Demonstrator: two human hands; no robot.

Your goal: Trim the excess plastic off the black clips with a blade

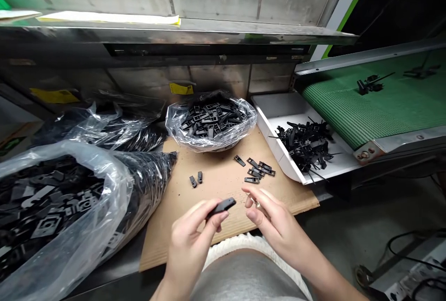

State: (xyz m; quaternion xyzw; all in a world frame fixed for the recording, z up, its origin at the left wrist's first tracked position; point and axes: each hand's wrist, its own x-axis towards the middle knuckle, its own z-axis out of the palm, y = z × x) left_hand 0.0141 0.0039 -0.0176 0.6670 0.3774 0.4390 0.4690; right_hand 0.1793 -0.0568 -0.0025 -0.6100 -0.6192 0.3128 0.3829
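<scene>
Near the front edge of the cardboard, my left hand (195, 231) pinches a black plastic clip-like part (223, 206) between thumb and fingers, its end pointing right. My right hand (270, 212) is a short way to its right, not touching that part. A small shiny, metal-looking piece (257, 204) shows within its curled fingers; most of it is hidden. Ahead of my hands, several flat black parts with rectangular openings (258, 170) lie loose on the cardboard (216, 178). Two small black pieces (196, 179) lie further left.
A plastic-lined container (212, 127) full of black parts stands at the back. Left is a large open bag (62, 199) of black pieces. On the right, a white tray (278, 152) holds black parts with thin stems, beside a green conveyor belt (383, 110) carrying more.
</scene>
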